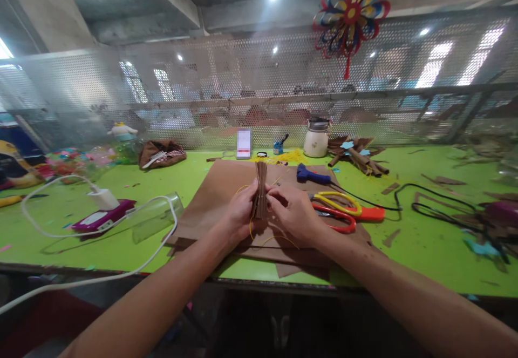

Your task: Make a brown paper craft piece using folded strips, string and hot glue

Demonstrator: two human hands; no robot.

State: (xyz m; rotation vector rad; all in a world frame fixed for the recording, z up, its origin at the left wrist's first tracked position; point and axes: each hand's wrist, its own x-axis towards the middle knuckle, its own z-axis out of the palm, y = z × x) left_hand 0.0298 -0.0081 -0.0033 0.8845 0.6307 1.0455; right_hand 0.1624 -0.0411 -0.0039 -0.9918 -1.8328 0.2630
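Broadly, I look out from the head camera over a lime-green table, its surface filling the width of my view. Two bare forearms reach in from the lower corners and slant inward, meeting near the middle above a stack of large brown paper sheets. My left hand is closed around a pleated brown bundle, thumb up along its left side, the other fingers wrapped low. The bundle stands on end in that grasp, over the sheets at the centre. My right hand is bent inward, back of the hand upward, fingers curled, thumb and forefinger near each other at the bundle's right edge; I cannot tell whether they pinch anything. Just right of that hand lie red-handled scissors, and above them a dark blue glue gun. Thinnest of all, yellow thread loops below the bundle, between the wrists.
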